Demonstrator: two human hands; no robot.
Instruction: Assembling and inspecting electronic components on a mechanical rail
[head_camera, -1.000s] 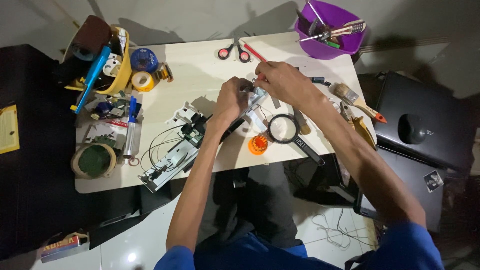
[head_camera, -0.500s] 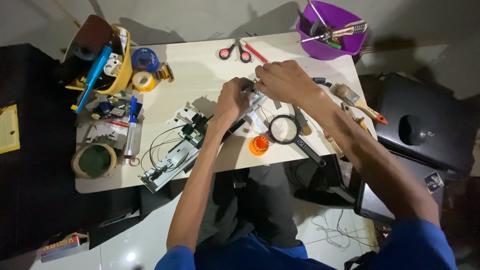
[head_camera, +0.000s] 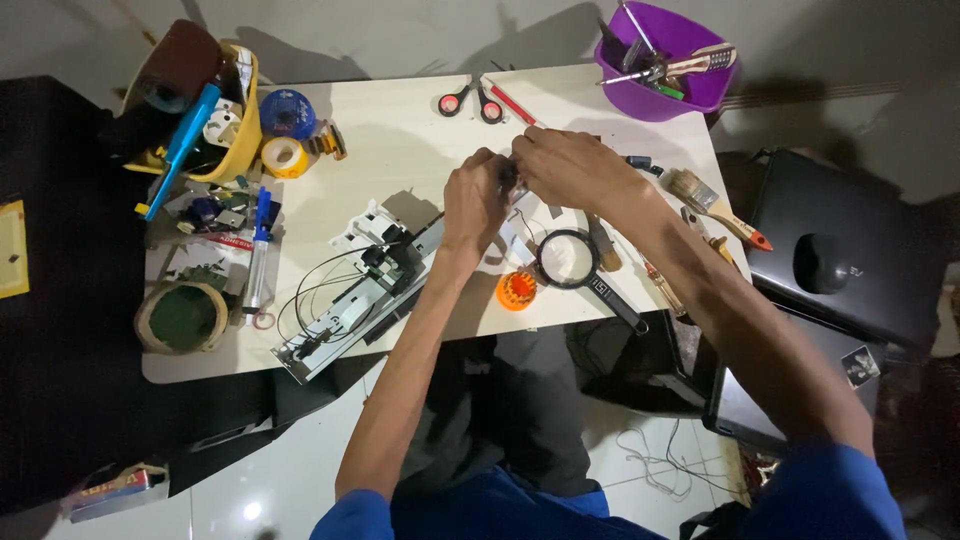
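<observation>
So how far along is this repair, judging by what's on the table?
Done, it seems: a long mechanism lies opened up with its wires loose, and small white parts sit beside it. In hand: the left hand and right hand pinch one small piece together; what it is, I cannot tell. Left: the mechanism is still apart, and the magnifier and scissors lie untouched.

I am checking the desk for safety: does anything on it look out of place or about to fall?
Yes. The long opened device lies askew with one end past the table's front edge, loose wires spilling out. The magnifying glass handle also overhangs that edge.
</observation>
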